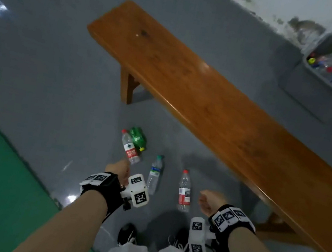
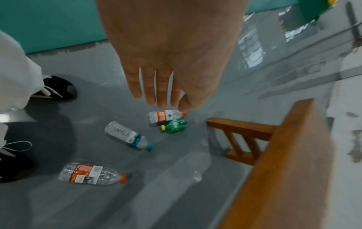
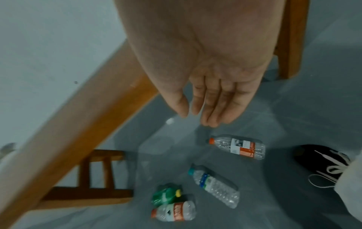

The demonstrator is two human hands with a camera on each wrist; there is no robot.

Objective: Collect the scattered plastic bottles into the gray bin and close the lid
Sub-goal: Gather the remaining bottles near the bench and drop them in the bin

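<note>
Hanging above the gray floor (image 1: 50,62), the left hand (image 2: 168,62) and right hand (image 3: 205,69) hold nothing, fingers loosely extended. Four plastic bottles (image 1: 154,175) lie scattered below them beside the wooden bench (image 1: 210,93); the gray bin (image 1: 312,88), lid up, already holds bottles.

No legible text on bottle labels (image 1: 130,153).

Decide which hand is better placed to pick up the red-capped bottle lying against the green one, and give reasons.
Left. The left hand hangs open right by that red-capped bottle beside the green bottle; the right hand is nearer the other red-capped bottle.
</note>
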